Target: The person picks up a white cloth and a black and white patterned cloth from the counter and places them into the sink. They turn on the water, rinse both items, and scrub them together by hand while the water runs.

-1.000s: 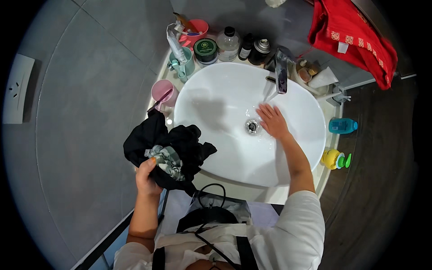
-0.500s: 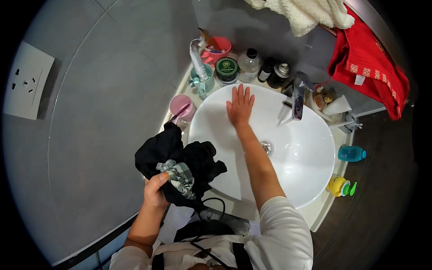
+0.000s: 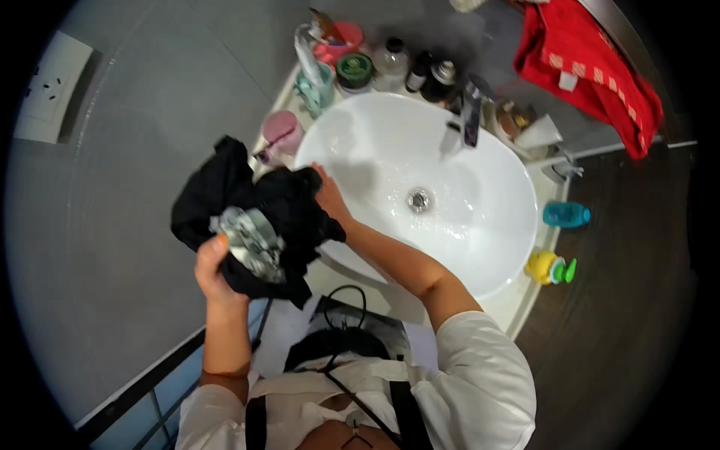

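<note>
Left of the sink (image 3: 480,202), the left hand (image 3: 212,270) is closed on the near left edge of the black cloth (image 3: 289,202), thumb on top, fingers hidden beneath. The black cloth is bunched up left of the sink, its right folds overlapping the rim in view; a checked cloth (image 3: 256,244) sits against it, under the thumb. Judged by the loose folds, both are soft, limp, light and not fragile, with little slip; dampness cannot be told and would add weight. A 1-handed edge hold may let the far folds trail; gathering the mass from below with 2 hands should be surer. Beyond the sink's left rim is a pink cup (image 3: 271,124). At the sink's left side, the right hand (image 3: 332,196) is partly hidden, fingers apparently extended and nothing seen in them; contact is unconfirmed. The faucet (image 3: 471,124) stands at the sink's far side.
</note>
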